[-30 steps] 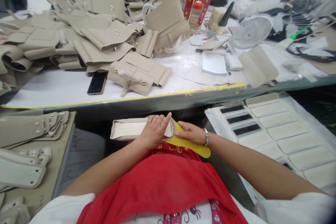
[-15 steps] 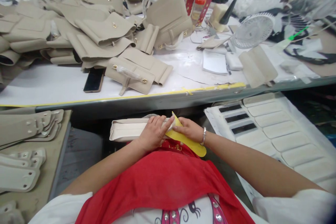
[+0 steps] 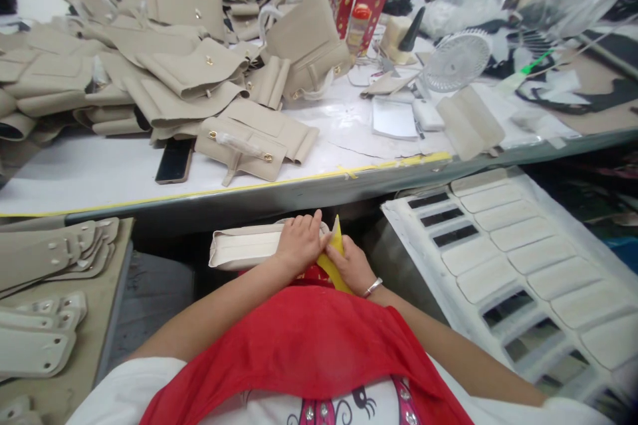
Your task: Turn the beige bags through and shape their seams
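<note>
In my lap lies a beige bag body on its side, a pale flat side panel facing up. My left hand is closed over its right end, fingers together on top and thumb toward the right. A thin yellow tool with a pointed tip, like a flat scraper, stands tilted against that same end. My right hand, with a bracelet at the wrist, grips the yellow tool between thumb and fingers. The tool's lower part is hidden behind my right hand and the red apron.
Beige bag pieces are heaped on the white table, near a phone and a white fan. At right, a rack holds pale panels. Strap pieces lie on a board at left.
My right hand has turned, bringing the yellow tool more upright and its lower end out of sight. The left hand has shifted slightly. My view has swung a little to the right.
</note>
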